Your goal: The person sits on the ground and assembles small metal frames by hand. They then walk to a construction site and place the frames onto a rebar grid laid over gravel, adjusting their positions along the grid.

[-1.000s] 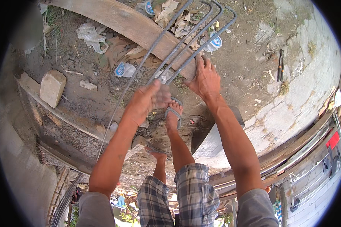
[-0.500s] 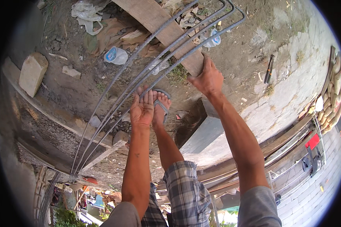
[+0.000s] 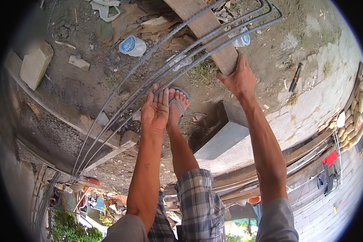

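Note:
Several long ribbed steel rods with bent far ends slant across the view, over a wooden plank. My left hand is palm up at the nearest rod, its fingers stretched out; the fingertips meet the rod, but whether they bear its weight I cannot tell. My right hand is closed round the near end of the plank, thumb on one side. The plank's far end runs out of the picture at the top. My sandalled foot stands on the dirt beside my left hand.
A grey block lies by a hole near my right forearm. Pliers-like tool rests on the ground at right. Plastic cups, a stone block and a low concrete edge are on the left. Stacked sacks stand far right.
The view has shifted, so the ground things sit a little further right and lower. My right hand still grips the plank, and my left hand stays at the rods.

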{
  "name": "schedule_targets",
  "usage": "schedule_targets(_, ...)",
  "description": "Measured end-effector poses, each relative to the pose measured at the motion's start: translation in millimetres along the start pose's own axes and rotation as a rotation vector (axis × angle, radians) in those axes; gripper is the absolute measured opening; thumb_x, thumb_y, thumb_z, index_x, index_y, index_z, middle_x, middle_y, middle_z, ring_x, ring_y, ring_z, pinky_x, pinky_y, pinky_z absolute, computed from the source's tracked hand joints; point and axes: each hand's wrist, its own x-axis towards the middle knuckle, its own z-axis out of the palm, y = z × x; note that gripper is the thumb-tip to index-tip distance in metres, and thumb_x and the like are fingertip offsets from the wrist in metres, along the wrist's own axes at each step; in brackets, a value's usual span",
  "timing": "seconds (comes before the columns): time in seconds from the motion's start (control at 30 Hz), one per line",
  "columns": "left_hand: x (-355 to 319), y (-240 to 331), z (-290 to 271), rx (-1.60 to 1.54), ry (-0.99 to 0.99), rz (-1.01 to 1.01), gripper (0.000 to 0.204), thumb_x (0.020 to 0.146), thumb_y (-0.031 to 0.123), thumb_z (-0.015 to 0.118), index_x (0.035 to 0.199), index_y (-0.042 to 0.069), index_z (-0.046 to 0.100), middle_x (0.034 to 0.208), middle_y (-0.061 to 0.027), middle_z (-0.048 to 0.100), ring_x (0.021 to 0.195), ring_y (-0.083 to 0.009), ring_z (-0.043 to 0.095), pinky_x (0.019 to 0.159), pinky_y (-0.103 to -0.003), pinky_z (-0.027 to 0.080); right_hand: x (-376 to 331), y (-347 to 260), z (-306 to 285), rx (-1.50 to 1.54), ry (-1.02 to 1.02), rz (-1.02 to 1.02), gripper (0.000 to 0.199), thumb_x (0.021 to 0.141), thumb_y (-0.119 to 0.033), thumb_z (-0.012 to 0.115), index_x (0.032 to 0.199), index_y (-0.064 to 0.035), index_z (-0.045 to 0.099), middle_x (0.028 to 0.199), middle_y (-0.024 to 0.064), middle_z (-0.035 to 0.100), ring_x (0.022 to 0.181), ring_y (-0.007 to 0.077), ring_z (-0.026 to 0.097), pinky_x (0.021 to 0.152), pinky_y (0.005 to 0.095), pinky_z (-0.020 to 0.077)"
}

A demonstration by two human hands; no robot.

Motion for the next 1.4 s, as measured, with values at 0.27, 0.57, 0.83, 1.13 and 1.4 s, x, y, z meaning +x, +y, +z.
schedule_targets(0.27, 19, 8, -24, 0.127, -0.052, -0.002, 0.041, 0.105, 0.023, 0.053, 0.136, -0.004, 0.049, 0.143, -0.0247, 0.051, 0.138, -0.0371, 0.047, 0.116, -0.048, 0.043, 2, -17, 1, -0.061, -0.081, 0.042, 0.100, 0.065, -0.049, 0.086, 0.145, -0.0135, 0.036, 0.131, 0.0186, 0.059, 0.109, 0.0416, 0.065, 0.089, 0.0500, 0.0547)
schedule_targets(0.57, -108, -5, -104, 0.598, 0.044, -0.137, 0.071, 0.093, 0.047, 0.070, 0.149, 0.012, 0.045, 0.136, -0.0152, 0.059, 0.123, -0.0291, 0.060, 0.096, -0.043, 0.053, 7, 26, 20, 0.012, 0.054, -0.186, 0.109, 0.069, -0.050, 0.087, 0.150, -0.0016, 0.032, 0.138, 0.0284, 0.053, 0.126, 0.0453, 0.053, 0.102, 0.0502, 0.0448)
schedule_targets(0.83, -252, 112, -338, 1.331, 0.300, 0.152, 0.053, 0.093, 0.038, 0.071, 0.130, 0.001, 0.062, 0.106, -0.0178, 0.073, 0.100, -0.0217, 0.070, 0.083, -0.035, 0.055, -107, 74, 6, -0.255, 0.287, -0.045, 0.105, 0.082, -0.070, 0.069, 0.158, -0.0095, 0.028, 0.147, 0.0305, 0.042, 0.131, 0.0500, 0.043, 0.104, 0.0583, 0.0392)
schedule_targets(1.13, -438, 238, -396, 1.154, 0.461, 0.776, 0.044, 0.094, 0.023, 0.068, 0.131, 0.001, 0.061, 0.117, -0.0204, 0.070, 0.104, -0.0251, 0.070, 0.091, -0.037, 0.055, -482, 92, -4, -0.347, -0.263, 0.356, 0.094, 0.081, -0.044, 0.078, 0.156, -0.0179, 0.026, 0.132, 0.0287, 0.054, 0.122, 0.0472, 0.051, 0.098, 0.0578, 0.0447)
schedule_targets(1.4, -524, 194, -469, 0.821, 0.588, 0.925, 0.046, 0.094, 0.032, 0.069, 0.128, 0.002, 0.064, 0.098, -0.0125, 0.074, 0.092, -0.0223, 0.071, 0.077, -0.035, 0.057, -425, 101, -91, -0.361, -0.344, -0.205, 0.102, 0.085, -0.041, 0.079, 0.158, -0.0063, 0.017, 0.147, 0.0256, 0.042, 0.124, 0.0375, 0.050, 0.102, 0.0601, 0.0457)
